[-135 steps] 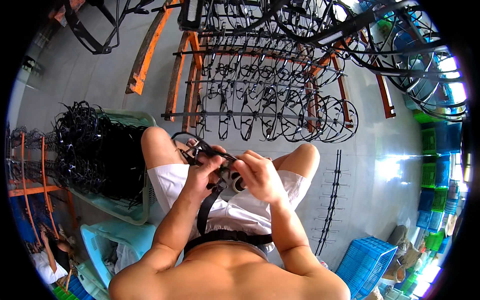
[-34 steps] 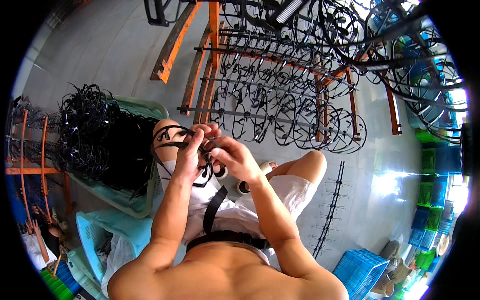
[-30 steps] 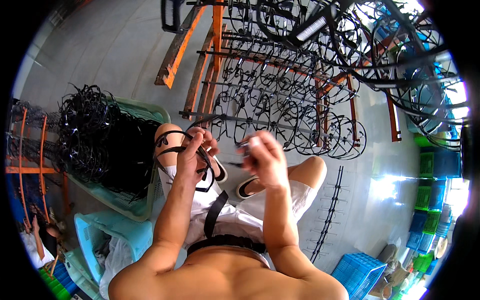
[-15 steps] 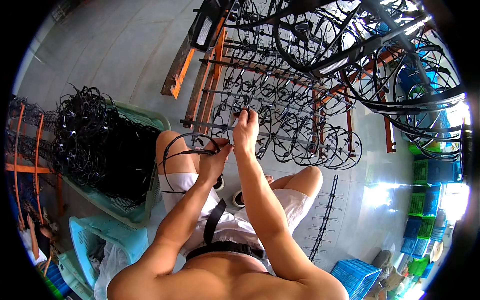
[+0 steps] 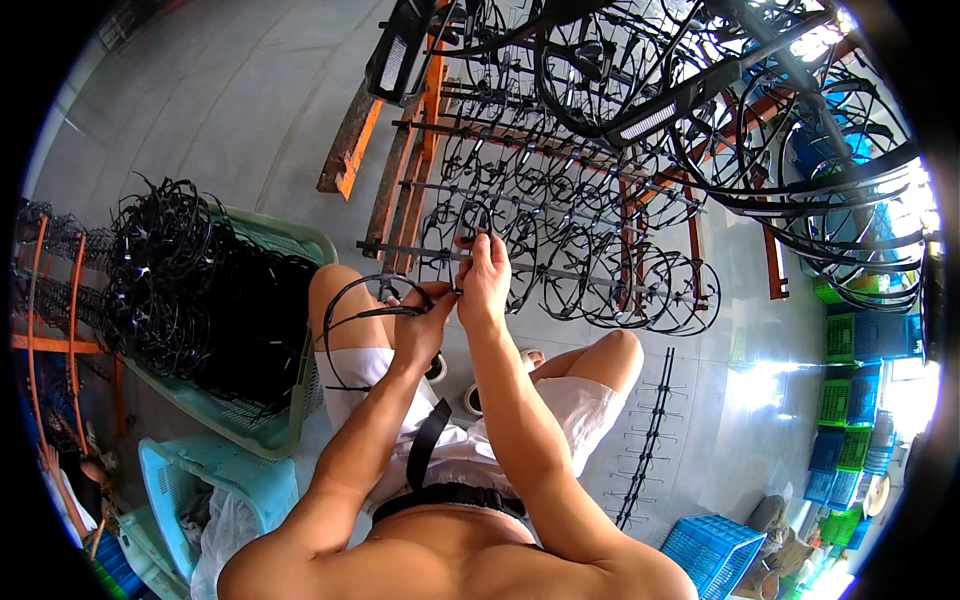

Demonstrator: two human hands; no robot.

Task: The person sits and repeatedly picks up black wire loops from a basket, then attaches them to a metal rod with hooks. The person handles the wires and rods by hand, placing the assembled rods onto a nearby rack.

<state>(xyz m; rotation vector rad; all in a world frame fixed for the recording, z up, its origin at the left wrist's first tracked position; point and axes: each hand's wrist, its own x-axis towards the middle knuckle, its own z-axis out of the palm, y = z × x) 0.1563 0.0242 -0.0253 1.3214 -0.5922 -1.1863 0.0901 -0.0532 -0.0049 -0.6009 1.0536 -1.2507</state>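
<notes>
My left hand point(image 5: 425, 320) grips a bundle of thin black wire hoops point(image 5: 355, 310) that curve out over my left knee. My right hand point(image 5: 485, 275) is raised just beside it and pinches one black hoop point(image 5: 470, 215) at a grey bar point(image 5: 400, 250) of the rack in front of me. The two hands touch at the thumbs. That rack point(image 5: 560, 220) holds several rows of black hoops on orange-framed bars. I sit with white shorts and bare knees below the hands.
A pale green crate point(image 5: 250, 420) heaped with black hoops point(image 5: 190, 290) stands at my left. Larger black frames point(image 5: 760, 130) hang overhead to the right. A bare hook strip point(image 5: 650, 440) lies on the grey floor at right. Blue and green crates point(image 5: 850, 370) are stacked at the far right.
Both hands rose from my lap toward the rack. My right hand left the bundle, took a single hoop and carried it up to the grey bar; the view tilted upward.
</notes>
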